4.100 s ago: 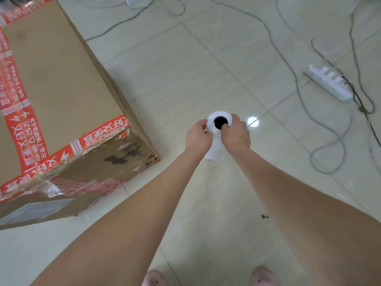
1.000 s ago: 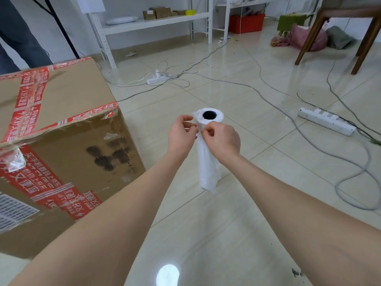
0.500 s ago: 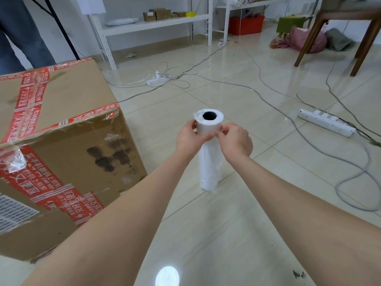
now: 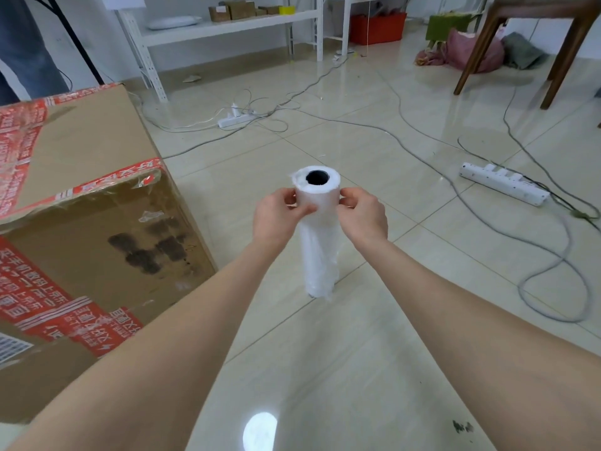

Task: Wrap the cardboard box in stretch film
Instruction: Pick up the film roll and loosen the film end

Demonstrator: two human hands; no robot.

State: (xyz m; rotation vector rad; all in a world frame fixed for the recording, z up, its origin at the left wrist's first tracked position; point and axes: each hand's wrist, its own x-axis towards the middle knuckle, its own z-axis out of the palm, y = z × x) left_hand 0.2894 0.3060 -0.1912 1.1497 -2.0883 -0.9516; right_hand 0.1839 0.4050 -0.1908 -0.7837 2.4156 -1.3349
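Now a person stands over a pale tiled floor (image 4: 374, 336), both bare arms stretched forward to a white stretch film roll (image 4: 318, 242) held upright at the centre of the view, its dark hollow core facing up. The left grip (image 4: 276, 216) curls round the roll near its top, thumb laid across the front. The right grip (image 4: 364, 216) pinches at the roll's right side, fingertips bent in against the film. Half a second ago the two grips sat close together at the front of the roll; they have since parted, one to each side. In my judgement the person is hunting for the loose end of the film, and it is not clear whether an end has come free yet. Whether the roll's lower end touches the floor cannot be told.

At nine o'clock from the roll, apart from it, sits the large cardboard box (image 4: 97, 222), brown, banded with red printed tape. No film runs from roll to box, so wrapping has not begun. At two o'clock a white power strip (image 4: 502, 183) lies among grey cables (image 4: 553, 288). At twelve o'clock, far off, white shelving (image 4: 227, 27) lines the wall.
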